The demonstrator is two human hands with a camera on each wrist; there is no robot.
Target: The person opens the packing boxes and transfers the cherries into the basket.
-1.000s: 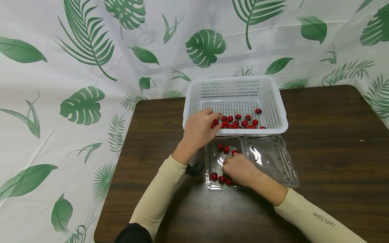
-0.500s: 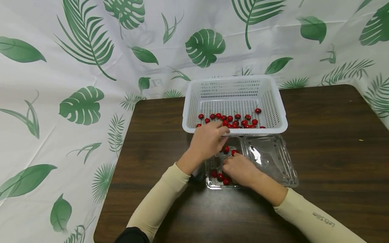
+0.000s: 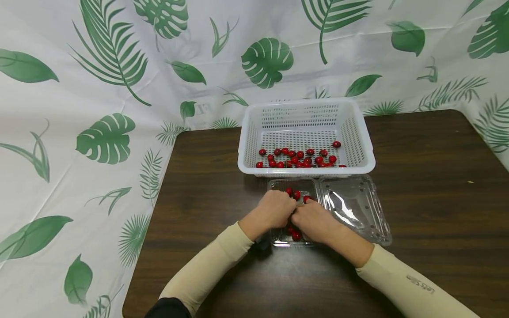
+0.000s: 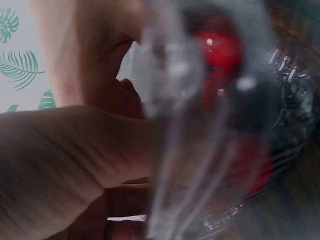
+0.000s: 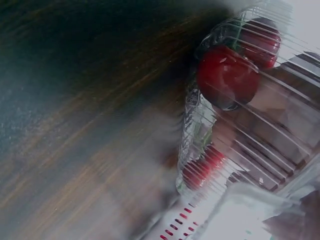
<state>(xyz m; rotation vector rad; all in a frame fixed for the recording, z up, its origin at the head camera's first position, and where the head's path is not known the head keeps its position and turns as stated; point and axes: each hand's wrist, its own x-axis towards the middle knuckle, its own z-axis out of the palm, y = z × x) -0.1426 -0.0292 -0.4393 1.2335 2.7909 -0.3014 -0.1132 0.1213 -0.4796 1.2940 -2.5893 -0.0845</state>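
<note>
Both hands meet over the clear plastic clamshell box (image 3: 277, 242), which lies unfolded on the table. My left hand (image 3: 274, 207) reaches in from the left with its fingers bent down. From the right comes my right hand (image 3: 314, 221), its knuckles close against the left hand. What lies between the fingertips is hidden, so I cannot tell whether either hand holds a cherry. Red cherries (image 3: 296, 194) lie toward the back of the box, and another cherry (image 3: 296, 236) lies near its front edge. Through the plastic wall, the right wrist view shows a large cherry (image 5: 227, 77).
Behind the box stands a white perforated basket (image 3: 246, 128) with many cherries (image 3: 294, 160) gathered along its near side. The transparent lid (image 3: 354, 207) lies flat at the right. A leaf-printed sheet (image 3: 222, 53) hangs behind the dark wooden table (image 3: 421, 176).
My left hand has moved from the cherries in the basket, over its front rim, down into the clear box beside the right hand. The right hand has stayed almost in place.
</note>
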